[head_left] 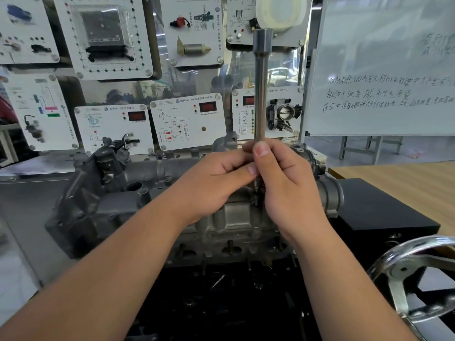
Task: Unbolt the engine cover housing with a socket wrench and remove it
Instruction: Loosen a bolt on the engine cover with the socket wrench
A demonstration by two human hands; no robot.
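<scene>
A long steel socket wrench [261,84] stands upright in front of me, its wider socket end at the top. My right hand [285,185] grips its lower shaft, thumb pressed on the front. My left hand [216,183] curls around the same lower part from the left, fingers meeting the right hand. The tool's bottom end is hidden behind my fingers, just above the grey cast engine cover housing [118,207], which lies across the stand beneath both hands.
Training display panels [189,121] line the wall behind the engine. A whiteboard [384,70] with writing stands at the right. A chrome handwheel [413,271] sits low right, next to a black box [384,215] and a wooden tabletop [406,183].
</scene>
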